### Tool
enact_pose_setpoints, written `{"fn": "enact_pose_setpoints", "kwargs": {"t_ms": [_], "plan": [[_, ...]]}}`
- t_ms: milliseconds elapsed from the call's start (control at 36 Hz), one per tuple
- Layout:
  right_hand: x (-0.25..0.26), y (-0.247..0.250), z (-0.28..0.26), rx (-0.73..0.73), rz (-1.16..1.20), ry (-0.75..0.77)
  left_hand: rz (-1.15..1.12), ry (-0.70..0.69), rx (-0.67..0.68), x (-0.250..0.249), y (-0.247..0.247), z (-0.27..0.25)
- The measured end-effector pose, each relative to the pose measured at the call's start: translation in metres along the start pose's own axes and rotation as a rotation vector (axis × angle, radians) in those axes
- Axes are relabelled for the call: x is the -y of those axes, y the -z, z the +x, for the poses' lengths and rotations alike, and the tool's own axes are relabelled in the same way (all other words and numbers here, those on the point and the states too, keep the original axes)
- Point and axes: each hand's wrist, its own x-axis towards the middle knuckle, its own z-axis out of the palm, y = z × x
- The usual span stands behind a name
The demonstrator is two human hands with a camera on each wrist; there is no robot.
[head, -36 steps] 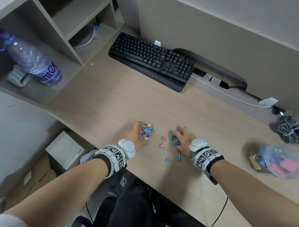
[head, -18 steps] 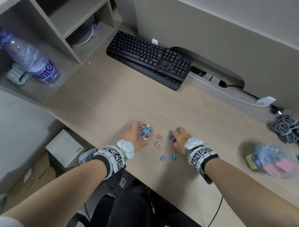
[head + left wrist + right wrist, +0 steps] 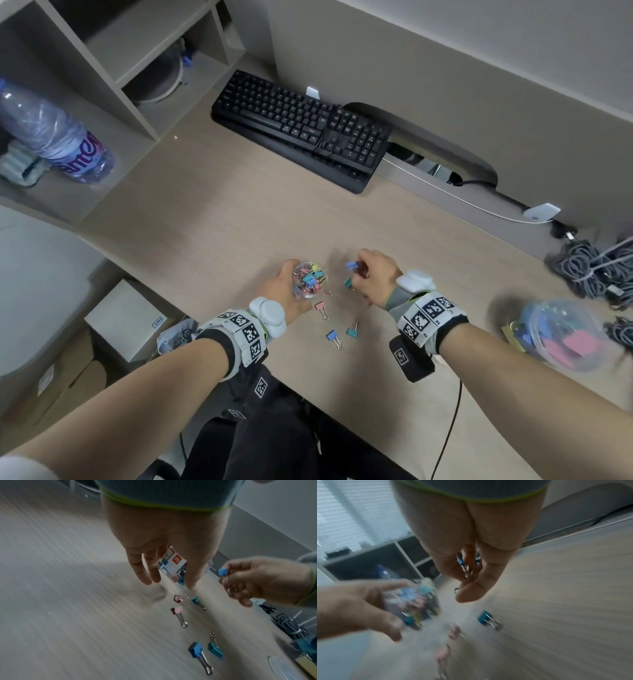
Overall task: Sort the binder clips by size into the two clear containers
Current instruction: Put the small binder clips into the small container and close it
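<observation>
Binder clips, five small ones [image 3: 334, 337], lie loose at frame center. Right hand [image 3: 371, 277] pinches a blue clip [image 3: 351, 265]; left hand [image 3: 284, 286] cups the small container [image 3: 308, 279]. I'd release directly above its mouth, low.

Counted two clear containers: a small container [image 3: 301, 294] in the left hand [image 3: 279, 291] and a large container [image 3: 565, 339] off to the right. Five loose clips lay on the desk [image 3: 239, 222]:
- two pink clips [image 3: 177, 610]
- two teal clips [image 3: 215, 649]
- one blue desk clip [image 3: 195, 649]

One more, the held blue clip [image 3: 351, 265], showed in the right hand [image 3: 375, 277] (wire loops lower in that fist, count unclear). The clips inside both containers were too heaped to count. One keyboard [image 3: 301, 126] and one water bottle [image 3: 51, 133].
</observation>
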Motion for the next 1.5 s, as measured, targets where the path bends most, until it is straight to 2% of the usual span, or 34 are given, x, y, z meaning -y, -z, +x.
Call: {"fn": "enact_pose_setpoints", "kwargs": {"t_ms": [83, 167, 306, 444, 583, 694, 861, 1028, 1278, 1500], "plan": [[0.031, 0.008, -0.005, -0.015, 0.027, 0.120, -0.051, -0.011, -0.001, -0.007, -0.006, 0.002], [0.054, 0.007, -0.005, 0.026, -0.053, 0.198, -0.053, -0.017, -0.007, -0.014, -0.008, 0.001], [0.065, 0.000, -0.007, 0.061, -0.142, 0.221, -0.060, -0.037, 0.001, -0.020, -0.002, 0.003], [0.064, 0.005, -0.006, -0.030, -0.085, 0.248, -0.080, -0.061, -0.018, -0.015, 0.005, 0.001], [0.046, 0.009, 0.003, -0.105, -0.052, 0.204, -0.122, -0.057, -0.025, -0.008, 0.010, -0.003], [0.017, 0.002, 0.012, -0.100, -0.021, 0.048, -0.096, -0.051, -0.017, 0.003, 0.017, -0.004], [-0.019, -0.020, 0.014, 0.027, -0.286, -0.106, -0.137, -0.029, -0.009, 0.017, 0.025, -0.007], [-0.015, -0.052, 0.011, 0.123, -0.382, -0.070, -0.129, 0.002, -0.007, 0.033, 0.031, -0.009], [0.015, -0.087, 0.016, 0.266, -0.556, 0.075, -0.115, 0.000, -0.021, 0.048, 0.035, -0.011], [0.014, -0.090, 0.015, 0.263, -0.485, 0.023, -0.090, -0.004, -0.023, 0.054, 0.037, -0.015]]}}
